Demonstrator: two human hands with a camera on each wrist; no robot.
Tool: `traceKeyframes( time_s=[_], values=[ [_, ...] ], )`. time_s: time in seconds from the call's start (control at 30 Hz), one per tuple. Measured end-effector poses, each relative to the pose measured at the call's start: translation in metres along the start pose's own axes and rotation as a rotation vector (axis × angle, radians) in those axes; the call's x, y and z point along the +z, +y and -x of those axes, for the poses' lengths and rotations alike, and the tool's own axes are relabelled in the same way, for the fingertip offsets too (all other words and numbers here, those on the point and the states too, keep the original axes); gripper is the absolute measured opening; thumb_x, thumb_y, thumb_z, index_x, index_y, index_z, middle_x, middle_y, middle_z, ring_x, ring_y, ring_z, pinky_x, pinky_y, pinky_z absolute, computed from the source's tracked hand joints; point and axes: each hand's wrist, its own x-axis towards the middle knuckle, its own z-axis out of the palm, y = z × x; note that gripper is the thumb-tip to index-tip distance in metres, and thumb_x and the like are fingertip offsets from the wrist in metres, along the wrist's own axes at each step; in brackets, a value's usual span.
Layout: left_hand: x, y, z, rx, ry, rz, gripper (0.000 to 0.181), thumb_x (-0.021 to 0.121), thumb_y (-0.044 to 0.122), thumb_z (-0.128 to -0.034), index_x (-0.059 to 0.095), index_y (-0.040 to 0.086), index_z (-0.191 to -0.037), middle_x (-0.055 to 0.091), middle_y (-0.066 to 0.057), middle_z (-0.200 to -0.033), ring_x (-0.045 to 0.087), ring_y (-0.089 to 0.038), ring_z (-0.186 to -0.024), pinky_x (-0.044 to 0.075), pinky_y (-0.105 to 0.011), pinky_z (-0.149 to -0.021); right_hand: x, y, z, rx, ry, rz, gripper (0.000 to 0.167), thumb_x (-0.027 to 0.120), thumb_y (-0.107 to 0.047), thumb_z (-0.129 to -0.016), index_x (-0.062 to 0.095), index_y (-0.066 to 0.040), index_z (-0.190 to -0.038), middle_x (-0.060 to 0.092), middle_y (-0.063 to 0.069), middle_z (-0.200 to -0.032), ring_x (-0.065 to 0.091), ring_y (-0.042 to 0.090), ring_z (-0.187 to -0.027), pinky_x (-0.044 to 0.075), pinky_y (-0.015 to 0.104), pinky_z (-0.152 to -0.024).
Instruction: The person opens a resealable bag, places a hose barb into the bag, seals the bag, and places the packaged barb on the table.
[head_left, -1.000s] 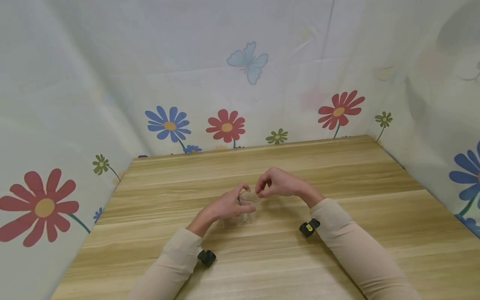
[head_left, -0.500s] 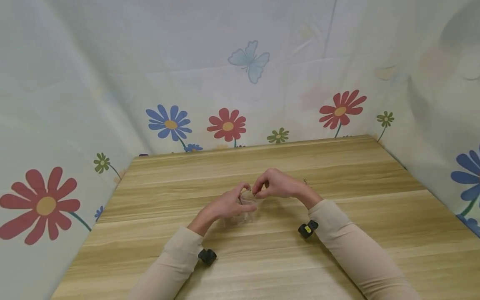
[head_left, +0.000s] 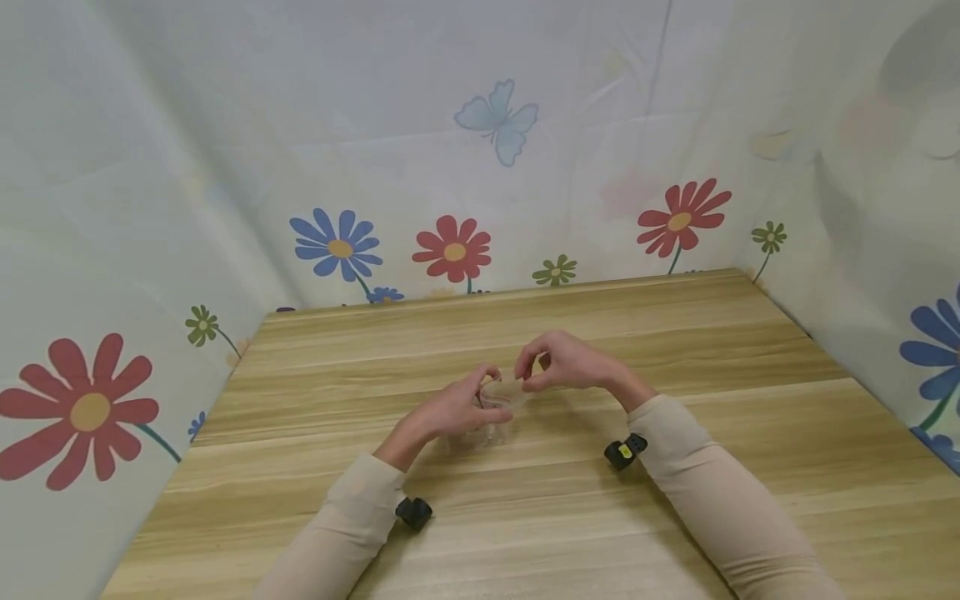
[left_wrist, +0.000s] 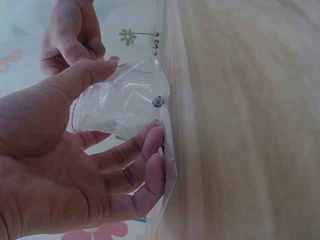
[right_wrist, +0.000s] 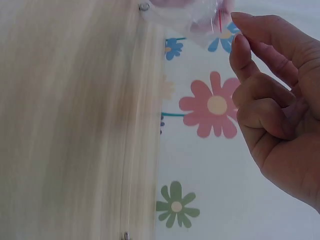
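Note:
A clear plastic bag [head_left: 491,429] with a red line near its mouth [left_wrist: 75,117] is gripped by the left hand [head_left: 457,410], whose thumb and curled fingers hold it with its mouth spread. A small metal piece [left_wrist: 158,101] shows inside, low down. Beside the mouth, on its right, hovers the right hand [head_left: 572,362]. In the right wrist view the thumb and forefinger of the right hand [right_wrist: 280,85] stand slightly apart with nothing visible between them, the other fingers bent.
Small shiny metal pieces [left_wrist: 156,43] lie beyond the bag on the wooden table [head_left: 525,517]; one [right_wrist: 126,235] shows at the bottom of the right wrist view. Flower-printed cloth [head_left: 375,150] stands behind the table and at both sides.
The right hand first moved slightly left to the bag's mouth, then back to the right and a little up. The left hand has kept its place with the bag.

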Motion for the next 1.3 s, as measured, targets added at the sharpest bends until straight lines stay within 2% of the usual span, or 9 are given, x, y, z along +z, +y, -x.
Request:
traceKeyframes(
  time_s=[0.1, 0.3, 0.47, 0.57, 0.7, 0.8, 1.03, 1.3],
  values=[
    [0.000, 0.000, -0.001, -0.006, -0.002, 0.000, 0.064, 0.073, 0.041, -0.0911, 0.039, 0.015, -0.138, 0.062, -0.008, -0.110, 0.061, -0.021, -0.092, 0.049, -0.037, -0.078, -0.007, 0.002, 0.005, 0.015, 0.014, -0.026, 0.006, 0.078, -0.007, -0.086, 0.072, -0.008, -0.087, 0.068, 0.001, -0.089, 0.050, 0.016, -0.066, 0.041, 0.026, -0.061],
    [0.000, 0.000, -0.001, -0.004, 0.003, 0.007, 0.063, 0.074, 0.041, -0.0911, 0.040, 0.014, -0.137, 0.059, -0.009, -0.106, 0.060, -0.021, -0.087, 0.048, -0.036, -0.074, -0.017, 0.004, 0.013, 0.050, 0.048, -0.015, 0.008, 0.080, -0.006, -0.084, 0.072, -0.010, -0.085, 0.068, 0.002, -0.087, 0.043, 0.011, -0.058, 0.037, 0.026, -0.057],
    [0.001, -0.001, -0.002, -0.003, 0.008, 0.005, 0.063, 0.074, 0.040, -0.0906, 0.040, 0.014, -0.137, 0.060, -0.009, -0.104, 0.059, -0.022, -0.085, 0.047, -0.036, -0.073, -0.025, 0.013, 0.021, 0.085, 0.070, -0.024, 0.007, 0.080, -0.007, -0.084, 0.073, -0.007, -0.086, 0.068, 0.004, -0.089, 0.045, 0.013, -0.060, 0.039, 0.026, -0.058],
    [0.000, -0.001, -0.002, -0.002, 0.011, 0.001, 0.063, 0.074, 0.039, -0.0906, 0.040, 0.014, -0.136, 0.058, -0.009, -0.107, 0.059, -0.022, -0.086, 0.047, -0.036, -0.072, -0.032, 0.022, 0.028, 0.104, 0.085, -0.013, 0.007, 0.079, -0.006, -0.085, 0.073, -0.006, -0.088, 0.069, 0.005, -0.093, 0.052, 0.021, -0.072, 0.044, 0.031, -0.067],
    [0.000, 0.000, -0.001, -0.001, 0.014, 0.001, 0.061, 0.074, 0.038, -0.0909, 0.040, 0.015, -0.136, 0.057, -0.010, -0.110, 0.059, -0.022, -0.087, 0.048, -0.035, -0.071, -0.043, 0.033, 0.038, 0.150, 0.113, 0.011, 0.006, 0.078, -0.006, -0.085, 0.074, -0.007, -0.090, 0.069, 0.005, -0.098, 0.057, 0.032, -0.098, 0.046, 0.045, -0.089],
    [0.000, 0.000, 0.000, 0.000, 0.013, -0.001, 0.062, 0.074, 0.039, -0.0911, 0.040, 0.015, -0.136, 0.057, -0.010, -0.111, 0.059, -0.022, -0.089, 0.048, -0.035, -0.072, -0.050, 0.043, 0.045, 0.191, 0.128, 0.035, 0.007, 0.079, -0.009, -0.086, 0.074, -0.008, -0.090, 0.069, 0.004, -0.098, 0.056, 0.034, -0.103, 0.044, 0.050, -0.095],
    [0.001, -0.001, -0.001, 0.000, 0.012, 0.002, 0.062, 0.074, 0.038, -0.0908, 0.040, 0.014, -0.136, 0.056, -0.011, -0.112, 0.058, -0.023, -0.090, 0.048, -0.035, -0.073, -0.064, 0.059, 0.058, 0.255, 0.142, 0.077, 0.009, 0.078, -0.008, -0.087, 0.075, -0.004, -0.094, 0.069, 0.003, -0.094, 0.057, 0.026, -0.092, 0.047, 0.039, -0.082],
    [0.001, -0.001, -0.001, 0.000, 0.010, -0.005, 0.062, 0.074, 0.040, -0.0905, 0.040, 0.015, -0.136, 0.056, -0.011, -0.110, 0.057, -0.023, -0.087, 0.047, -0.035, -0.071, -0.070, 0.072, 0.068, 0.305, 0.119, 0.060, 0.009, 0.076, -0.006, -0.088, 0.074, -0.001, -0.095, 0.068, 0.005, -0.090, 0.057, 0.025, -0.087, 0.045, 0.036, -0.078]
  ],
)
